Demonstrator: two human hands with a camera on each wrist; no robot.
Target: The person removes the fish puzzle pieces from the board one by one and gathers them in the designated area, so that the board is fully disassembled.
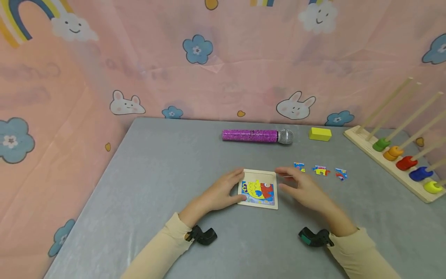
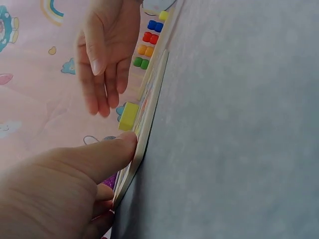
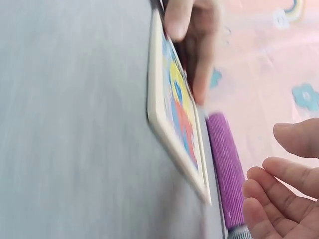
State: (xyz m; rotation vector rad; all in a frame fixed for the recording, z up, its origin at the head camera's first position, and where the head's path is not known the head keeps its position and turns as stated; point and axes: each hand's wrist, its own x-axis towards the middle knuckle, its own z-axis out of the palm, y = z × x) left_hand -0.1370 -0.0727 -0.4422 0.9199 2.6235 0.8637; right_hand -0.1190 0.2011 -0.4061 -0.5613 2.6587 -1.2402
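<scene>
Left hand (image 1: 221, 192): we hold the left side of a square pale wooden puzzle board (image 1: 259, 176).
Right hand (image 1: 303, 188): ours is loose, just beside the board.
Puzzle board: on our flat grey bench (image 1: 156, 174).

Grey table (image 1: 156, 162), wooden-framed puzzle (image 1: 258, 195), three loose pieces (image 1: 320, 170), purple microphone (image 1: 250, 135), yellow block (image 1: 319, 134), wooden peg stand (image 1: 387, 163)

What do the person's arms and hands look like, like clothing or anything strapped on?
The left sleeve and right sleeve are plain cream. A curved black device sits at the left wrist; its black counterpart at the right shows a green patch. The left hand and right hand are gloveless.
</scene>
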